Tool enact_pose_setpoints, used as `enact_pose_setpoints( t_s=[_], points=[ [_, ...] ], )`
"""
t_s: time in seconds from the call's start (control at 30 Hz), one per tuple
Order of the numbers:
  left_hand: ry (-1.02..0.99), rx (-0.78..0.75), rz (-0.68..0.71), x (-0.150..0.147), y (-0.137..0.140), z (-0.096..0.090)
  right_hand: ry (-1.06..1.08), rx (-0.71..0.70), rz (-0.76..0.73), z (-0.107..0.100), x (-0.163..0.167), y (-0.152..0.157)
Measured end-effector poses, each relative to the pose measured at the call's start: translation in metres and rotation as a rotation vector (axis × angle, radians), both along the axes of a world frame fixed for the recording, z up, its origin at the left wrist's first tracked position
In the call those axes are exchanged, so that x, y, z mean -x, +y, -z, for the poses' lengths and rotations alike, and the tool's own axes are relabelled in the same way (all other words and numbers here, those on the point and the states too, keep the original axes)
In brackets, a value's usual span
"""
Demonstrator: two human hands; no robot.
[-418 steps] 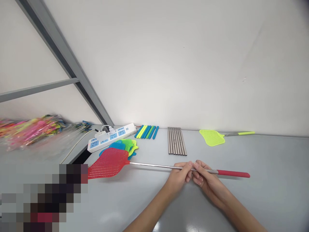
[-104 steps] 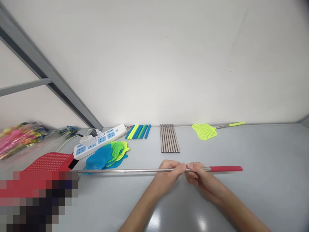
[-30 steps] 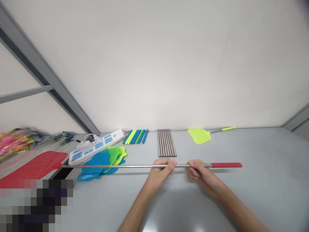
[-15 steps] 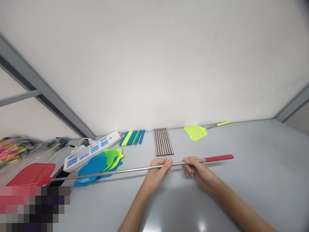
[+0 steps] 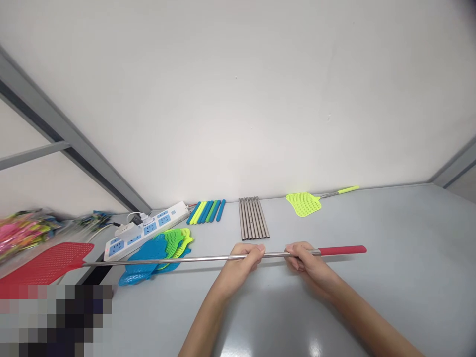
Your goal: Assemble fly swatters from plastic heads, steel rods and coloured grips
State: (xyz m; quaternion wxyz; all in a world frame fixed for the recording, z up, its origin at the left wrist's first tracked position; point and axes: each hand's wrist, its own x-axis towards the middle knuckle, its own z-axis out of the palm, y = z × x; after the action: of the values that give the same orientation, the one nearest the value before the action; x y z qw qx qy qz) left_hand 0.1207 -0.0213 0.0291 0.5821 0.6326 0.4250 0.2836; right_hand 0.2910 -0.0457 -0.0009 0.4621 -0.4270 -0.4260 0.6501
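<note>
A long fly swatter (image 5: pixel 208 258) with a red perforated head, an extended metal telescopic rod and a red grip lies across both hands, above the grey table. My left hand (image 5: pixel 243 263) is closed round the middle of the rod, thumb on top. Closer to the red grip, my right hand (image 5: pixel 303 258) pinches the rod between thumb and fingers. The red head reaches the left edge, partly covered by a pixelated patch. Behind the hands lies a row of metal telescopic rods (image 5: pixel 255 218). Beneath the swatter's rod are stacked blue, green and yellow swatter heads (image 5: pixel 145 255).
A white power strip (image 5: pixel 148 230) with plugs sits at the left. Several blue, yellow and green grips (image 5: pixel 206 212) lie beside it. A yellow-green fly swatter (image 5: pixel 305 204) rests by the wall. Plastic-bagged items (image 5: pixel 29 228) are at far left.
The swatter has levelled out, its red head rising slightly and its grip end dipping. Both hands keep their hold. The whole view has shifted slightly.
</note>
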Motion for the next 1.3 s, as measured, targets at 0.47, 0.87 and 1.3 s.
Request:
enact_pose_setpoints(
  t_s=[0.47, 0.87, 1.3],
  points=[
    [0.049, -0.064, -0.015, 0.01, 0.002, -0.004, -0.069, -0.012, -0.039, -0.008, -0.004, -0.002],
    [0.02, -0.063, -0.021, 0.007, 0.0, 0.0, -0.062, -0.008, -0.036, 0.001, -0.009, 0.0],
    [0.014, -0.101, -0.014, 0.007, 0.0, -0.006, -0.087, -0.051, -0.016, 0.004, -0.011, 0.001]
  ],
)
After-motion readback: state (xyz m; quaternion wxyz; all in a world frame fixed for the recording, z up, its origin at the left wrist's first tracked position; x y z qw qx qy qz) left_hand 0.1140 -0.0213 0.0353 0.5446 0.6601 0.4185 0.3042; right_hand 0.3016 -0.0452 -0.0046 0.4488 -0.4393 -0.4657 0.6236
